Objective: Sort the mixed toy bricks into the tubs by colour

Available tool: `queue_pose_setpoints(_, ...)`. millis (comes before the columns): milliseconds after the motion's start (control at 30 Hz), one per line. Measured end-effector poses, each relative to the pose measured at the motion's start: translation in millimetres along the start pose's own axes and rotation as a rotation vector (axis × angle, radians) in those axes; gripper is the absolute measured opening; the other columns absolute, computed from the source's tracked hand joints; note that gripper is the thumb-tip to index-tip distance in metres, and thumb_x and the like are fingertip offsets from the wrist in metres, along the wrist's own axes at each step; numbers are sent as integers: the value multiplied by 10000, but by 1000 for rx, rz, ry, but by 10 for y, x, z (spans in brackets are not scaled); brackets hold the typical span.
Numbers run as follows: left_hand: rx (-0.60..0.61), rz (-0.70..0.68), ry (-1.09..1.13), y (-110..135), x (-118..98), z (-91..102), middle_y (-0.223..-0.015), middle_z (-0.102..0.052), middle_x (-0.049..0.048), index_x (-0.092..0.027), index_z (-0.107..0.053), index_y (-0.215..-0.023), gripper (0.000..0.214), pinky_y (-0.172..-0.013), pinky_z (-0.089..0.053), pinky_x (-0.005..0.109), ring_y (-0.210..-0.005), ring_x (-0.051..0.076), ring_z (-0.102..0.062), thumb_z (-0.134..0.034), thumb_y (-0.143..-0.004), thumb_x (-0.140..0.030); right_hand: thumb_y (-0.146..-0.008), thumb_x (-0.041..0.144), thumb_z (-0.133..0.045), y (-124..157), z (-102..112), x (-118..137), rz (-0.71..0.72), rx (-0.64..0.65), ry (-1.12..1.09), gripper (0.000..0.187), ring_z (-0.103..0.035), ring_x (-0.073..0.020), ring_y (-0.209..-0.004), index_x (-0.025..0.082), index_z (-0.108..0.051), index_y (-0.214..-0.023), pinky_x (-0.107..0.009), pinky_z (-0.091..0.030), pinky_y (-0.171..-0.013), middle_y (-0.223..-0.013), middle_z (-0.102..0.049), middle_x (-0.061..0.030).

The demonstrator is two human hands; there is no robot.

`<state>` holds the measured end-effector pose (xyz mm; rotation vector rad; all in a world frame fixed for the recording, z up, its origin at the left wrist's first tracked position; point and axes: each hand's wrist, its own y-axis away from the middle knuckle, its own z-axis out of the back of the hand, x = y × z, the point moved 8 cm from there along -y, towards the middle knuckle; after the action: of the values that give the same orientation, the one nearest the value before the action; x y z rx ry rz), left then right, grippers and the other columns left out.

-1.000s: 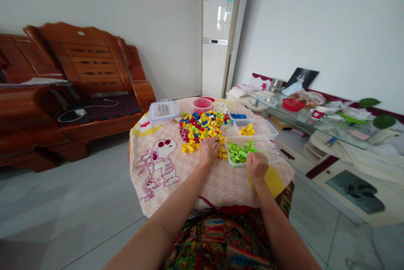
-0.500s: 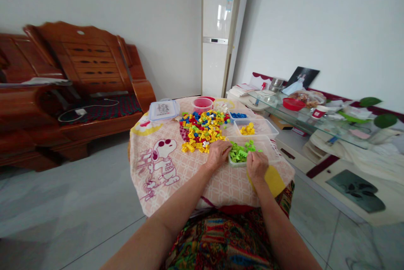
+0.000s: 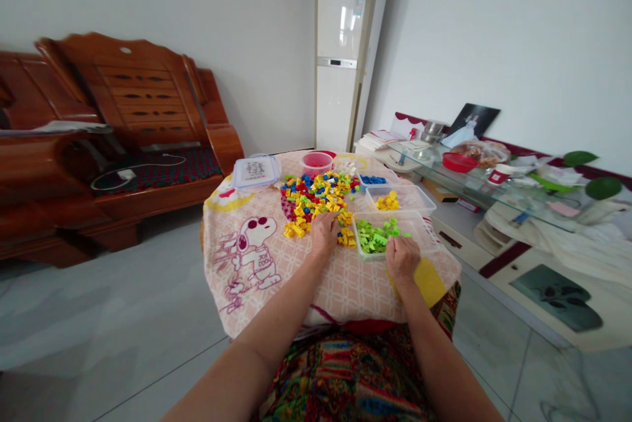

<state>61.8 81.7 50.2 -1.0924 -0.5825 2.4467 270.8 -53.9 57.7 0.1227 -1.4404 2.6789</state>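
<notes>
My left hand (image 3: 324, 232) is at the near edge of a mixed pile of toy building bricks (image 3: 320, 197), its bent fingers drawn together among yellow ones; what they hold, if anything, is hidden. Closed in a fist, my right hand (image 3: 403, 257) rests at the near side of a clear plastic box (image 3: 423, 232). Whatever that fist contains does not show. Light green bricks (image 3: 374, 235) lie in the left part of this box. Behind it, yellow bricks (image 3: 388, 201) sit in a second clear box (image 3: 419, 198), and blue bricks (image 3: 372, 180) in another box farther back.
A pink tub (image 3: 316, 162) and white pieces (image 3: 348, 166) stand at the back of the cloth-covered table (image 3: 296, 277). A blue-rimmed lidded container (image 3: 254, 172) is at back left. To the right runs a cluttered glass-topped cabinet (image 3: 518, 201); a wooden bench (image 3: 143, 126) is left.
My left hand has moved left, from the green bricks' box to the near edge of the mixed pile. My right hand has stayed in place, closed.
</notes>
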Motion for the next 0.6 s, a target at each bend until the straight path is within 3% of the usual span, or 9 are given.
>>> queue_pose_setpoints(333,208,2,-170,28,-72,-144,-1164,-735,83,-243,-753,-1154,286,-1037,-412,414,-1142,256,-617,-585,-935,-171,-1024,252,-413,4,-5,0,1,4,2,406,-506,-213,-688,218,-556,-645,-344,-316,-716,-654,-614,-70)
queue_pose_setpoints(600,219,42,-175,11,-99,-110,-1082,-767,72,-211,-749,-1023,182,-993,-409,385,-1087,251,-646,-624,-906,-150,-1017,247,-415,-1,-4,-4,-2,17,-11,405,-501,-215,-689,221,-559,-639,-342,-314,-722,-652,-623,-74)
